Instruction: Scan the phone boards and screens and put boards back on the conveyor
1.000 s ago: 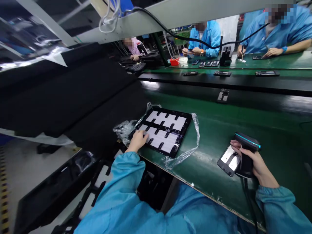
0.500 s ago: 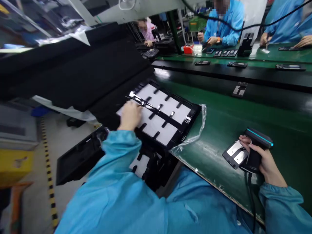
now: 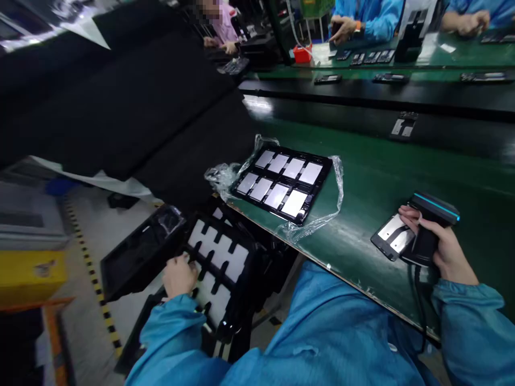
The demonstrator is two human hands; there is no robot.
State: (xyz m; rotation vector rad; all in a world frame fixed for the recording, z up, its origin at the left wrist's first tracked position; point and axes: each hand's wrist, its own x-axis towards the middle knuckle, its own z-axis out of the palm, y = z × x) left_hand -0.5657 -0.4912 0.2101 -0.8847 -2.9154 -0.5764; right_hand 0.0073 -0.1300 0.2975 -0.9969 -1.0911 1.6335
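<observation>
Stretching across your view, the green tabletop point(image 3: 374, 177) carries a black tray point(image 3: 281, 183) of pale plates on clear plastic. Below its edge your left hand point(image 3: 179, 276) grips a second tray point(image 3: 219, 262) (fingers curled over its rim), while your right hand point(image 3: 440, 247) is closed around a scanner point(image 3: 428, 228) just beside a small plate point(image 3: 393, 236).

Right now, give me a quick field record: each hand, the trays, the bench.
left hand: grips the edge of the lower tray, below the bench edge
right hand: holds a scanner, with a flat part at its fingertips
bench tray: eight light panels, lying on clear plastic wrap
bench: green surface
</observation>
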